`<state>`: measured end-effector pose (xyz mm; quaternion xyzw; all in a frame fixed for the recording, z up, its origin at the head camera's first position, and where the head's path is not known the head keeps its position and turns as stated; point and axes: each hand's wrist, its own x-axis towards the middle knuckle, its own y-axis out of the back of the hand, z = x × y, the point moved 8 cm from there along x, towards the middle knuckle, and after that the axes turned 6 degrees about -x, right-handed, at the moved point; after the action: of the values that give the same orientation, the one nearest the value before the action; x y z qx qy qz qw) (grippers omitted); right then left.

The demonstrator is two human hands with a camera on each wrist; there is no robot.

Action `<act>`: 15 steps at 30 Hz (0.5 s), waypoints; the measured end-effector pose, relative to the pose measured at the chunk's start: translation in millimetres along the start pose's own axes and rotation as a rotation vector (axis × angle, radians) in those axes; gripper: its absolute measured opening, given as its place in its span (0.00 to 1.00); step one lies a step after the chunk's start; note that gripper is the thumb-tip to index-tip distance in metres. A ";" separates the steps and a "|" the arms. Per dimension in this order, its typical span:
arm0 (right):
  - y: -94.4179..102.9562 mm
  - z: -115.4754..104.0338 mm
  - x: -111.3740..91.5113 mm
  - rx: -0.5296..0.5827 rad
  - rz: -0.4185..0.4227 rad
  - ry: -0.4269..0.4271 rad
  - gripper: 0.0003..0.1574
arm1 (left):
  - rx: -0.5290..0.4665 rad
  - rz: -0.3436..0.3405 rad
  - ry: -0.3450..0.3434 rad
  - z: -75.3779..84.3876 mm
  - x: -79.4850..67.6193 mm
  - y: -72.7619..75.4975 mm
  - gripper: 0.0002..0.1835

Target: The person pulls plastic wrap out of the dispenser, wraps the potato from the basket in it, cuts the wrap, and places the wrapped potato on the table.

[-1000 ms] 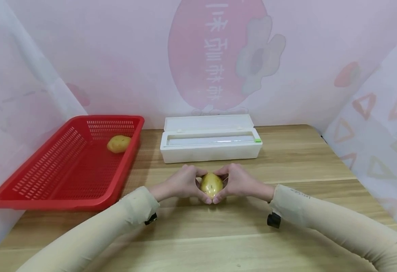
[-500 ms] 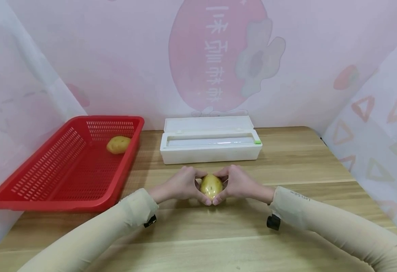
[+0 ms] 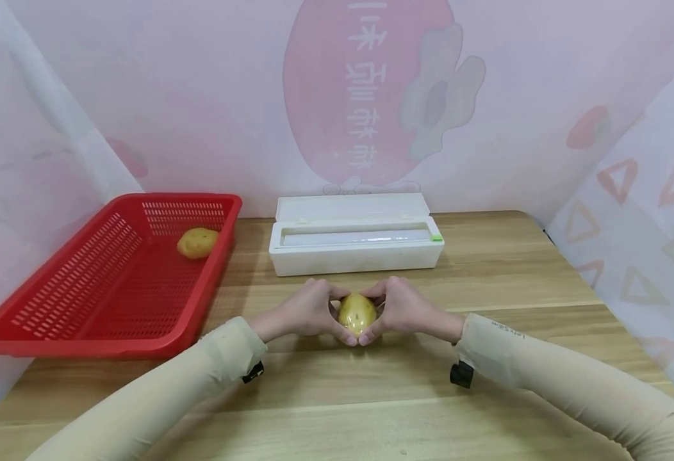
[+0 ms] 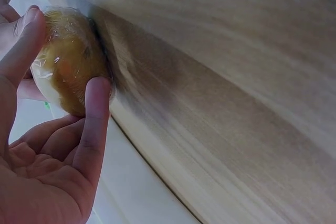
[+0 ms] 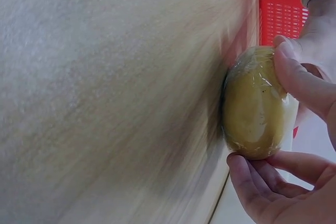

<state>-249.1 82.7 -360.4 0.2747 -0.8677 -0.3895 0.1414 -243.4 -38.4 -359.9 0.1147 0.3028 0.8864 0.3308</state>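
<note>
A yellow potato (image 3: 357, 314) wrapped in shiny clear film sits at the middle of the wooden table, between both hands. My left hand (image 3: 312, 312) grips its left side, thumb toward me and fingers around the far end. My right hand (image 3: 404, 311) holds the opposite side the same way, and the two thumb tips meet at the near end. Creases in the film over the potato (image 4: 71, 61) show in the left wrist view. In the right wrist view the wrapped potato (image 5: 254, 103) is pinched between thumb and fingers, touching or almost touching the tabletop.
Behind the hands stands a white cling film box (image 3: 357, 261), lid raised, with a roll (image 3: 357, 238) inside. At the left is a red plastic basket (image 3: 189, 320) holding another potato (image 3: 197, 243). A printed cloth wall (image 3: 216, 128) borders the wooden table (image 3: 406, 410) at the back.
Both hands keep the same hold on the wrapped potato. Only the head view has shifted slightly; nothing else visibly moves.
</note>
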 end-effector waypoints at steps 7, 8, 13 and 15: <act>-0.6 0.6 -0.3 -0.005 0.005 -0.017 0.48 | -0.006 -0.001 -0.004 -1.6 0.1 -1.1 0.22; -0.7 0.8 -0.4 -0.005 0.006 -0.021 0.48 | -0.005 -0.001 -0.007 -1.5 0.2 -1.2 0.22; -1.0 1.9 -1.1 0.002 0.002 -0.028 0.49 | -0.010 0.003 -0.023 0.3 -0.3 -0.4 0.22; 0.2 3.2 -1.2 0.007 0.008 -0.027 0.49 | -0.010 0.017 -0.034 1.7 -0.3 1.2 0.23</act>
<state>-249.7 85.4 -362.4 0.2666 -0.8720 -0.3894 0.1304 -243.1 -38.5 -357.9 0.1308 0.2918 0.8885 0.3290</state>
